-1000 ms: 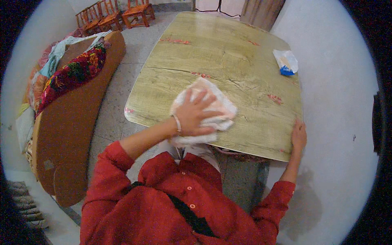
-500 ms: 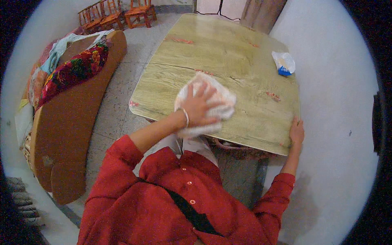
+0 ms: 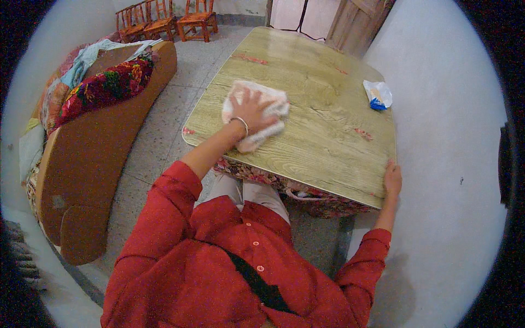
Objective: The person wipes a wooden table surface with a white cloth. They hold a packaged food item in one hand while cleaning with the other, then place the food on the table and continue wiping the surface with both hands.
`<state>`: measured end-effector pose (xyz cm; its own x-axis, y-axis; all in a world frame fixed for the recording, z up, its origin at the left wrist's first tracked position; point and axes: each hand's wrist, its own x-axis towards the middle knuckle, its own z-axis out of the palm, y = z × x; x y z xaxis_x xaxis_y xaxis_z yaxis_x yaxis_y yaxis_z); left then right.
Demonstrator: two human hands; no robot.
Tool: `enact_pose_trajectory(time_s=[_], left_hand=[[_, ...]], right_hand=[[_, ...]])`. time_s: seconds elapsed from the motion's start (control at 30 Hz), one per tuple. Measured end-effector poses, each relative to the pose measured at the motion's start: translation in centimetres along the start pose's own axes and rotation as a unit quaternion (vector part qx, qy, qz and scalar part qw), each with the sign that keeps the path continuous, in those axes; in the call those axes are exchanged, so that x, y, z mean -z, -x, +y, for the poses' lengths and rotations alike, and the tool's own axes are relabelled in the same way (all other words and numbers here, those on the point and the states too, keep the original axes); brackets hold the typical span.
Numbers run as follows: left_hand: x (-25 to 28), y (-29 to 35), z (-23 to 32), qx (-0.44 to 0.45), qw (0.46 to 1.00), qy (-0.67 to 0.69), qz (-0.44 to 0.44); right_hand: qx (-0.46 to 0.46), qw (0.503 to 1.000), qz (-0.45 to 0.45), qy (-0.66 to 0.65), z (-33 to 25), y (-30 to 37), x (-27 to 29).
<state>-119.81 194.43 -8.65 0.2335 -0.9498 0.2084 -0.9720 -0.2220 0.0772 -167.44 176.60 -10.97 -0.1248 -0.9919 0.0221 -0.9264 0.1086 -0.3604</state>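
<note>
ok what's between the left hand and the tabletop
A pale cloth lies between the left hand and the tabletop, spread out beneath the hand, as the head view shows.

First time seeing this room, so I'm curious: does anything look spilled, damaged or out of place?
No spill shows on the table. One thing looks stray: a crumpled white-and-blue packet near its right edge, the only loose item there besides the cloth under the left hand.
</note>
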Motion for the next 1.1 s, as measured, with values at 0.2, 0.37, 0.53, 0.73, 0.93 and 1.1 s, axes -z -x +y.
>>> enact_pose_trajectory(time_s=[0.2,0.37,0.53,0.73,0.93,1.1], left_hand=[[0.7,5.8,0.6,-0.179,0.983,0.045,0.018],[0.6,2.3,-4.7,0.004,0.999,-0.019,-0.036],[0.6,0.3,-3.0,0.036,0.999,0.005,-0.006],[0.7,4.6,-0.1,-0.177,0.983,0.037,0.02],[-0.2,-0.5,-7.0,-0.027,1.0,0.003,0.0],[-0.5,-6.3,-5.3,0.093,0.995,-0.028,0.009]], right_hand=[[0.115,0.992,0.058,0.014,1.2,1.8,0.5],[-0.011,1.0,0.007,-0.017,-0.7,1.8,1.2],[0.1,0.992,0.075,0.001,-0.5,0.8,0.0],[0.028,0.993,0.113,0.0,1.9,-0.3,-1.3],[0.001,0.996,0.087,0.028,0.3,2.0,0.5],[0.02,0.996,0.081,0.014,0.1,0.4,-0.8]])
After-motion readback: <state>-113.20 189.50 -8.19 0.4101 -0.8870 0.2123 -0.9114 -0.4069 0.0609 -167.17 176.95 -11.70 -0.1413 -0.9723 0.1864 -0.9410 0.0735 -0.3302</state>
